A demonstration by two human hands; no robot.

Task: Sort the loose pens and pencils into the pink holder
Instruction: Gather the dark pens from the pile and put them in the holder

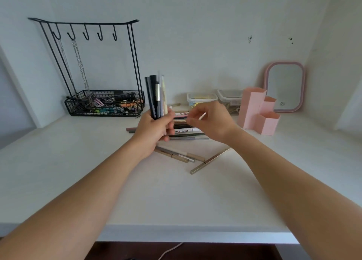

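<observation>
On the desk [82,171], centre field: both hands raised just above the loose pile.
Left hand [154,130]: fingers curled round a bundle [157,97] of pens, held upright, tips toward 12 o'clock; at least four sticks show, exact count not readable.
Right hand [212,120]: thumb and forefinger pinch one pale thin stick [202,116], tilted, its free end toward 2 o'clock.
Pink holder [256,110]: stands upright on the desk at 3 o'clock from the hands, apart from both; one holder, three stepped compartments, open mouths up. No contents can be seen in them.
Nearer hand: the right, judged the natural one to deliver.
Governing relation: holder mouths face upward, so anything carried must go in upright.
Loose pile [186,131]: under and between the hands, long axes mostly 9-to-3; overlapping, count uncertain.
Strays toward 6 o'clock: gold stick [210,160], one; beige pencils [179,154], two or three.
Other items: wire rack [103,103], one, at 10 o'clock; clear boxes [202,100], two; pink mirror [285,86], one.
</observation>
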